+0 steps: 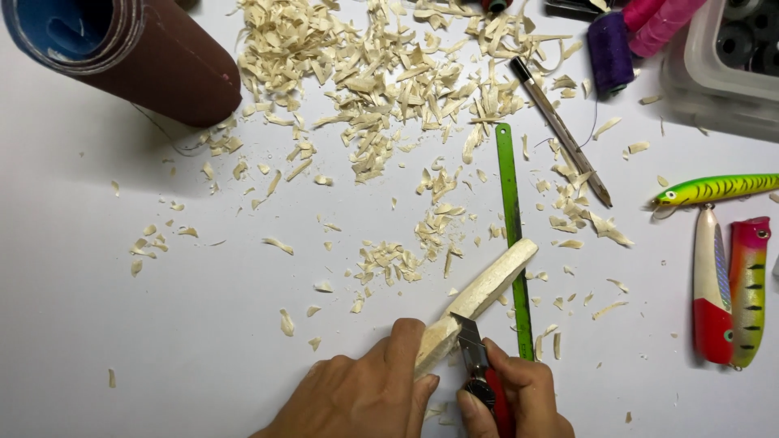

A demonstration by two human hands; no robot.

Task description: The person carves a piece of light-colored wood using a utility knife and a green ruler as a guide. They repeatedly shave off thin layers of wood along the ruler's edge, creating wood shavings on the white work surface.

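My left hand (357, 393) grips the near end of a pale carved wood stick (487, 288) that slants up to the right over the white table. My right hand (515, 397) holds a red-handled utility knife (475, 353), and its blade rests against the stick right beside my left thumb. A green ruler (511, 219) lies under the stick's far end, running away from me.
Wood shavings (381, 89) are scattered across the table's far half. A roll of brown sandpaper (130, 53) lies top left. A pencil (560, 130), thread spools (625, 36), a plastic box (722, 57) and three fishing lures (730, 276) sit to the right.
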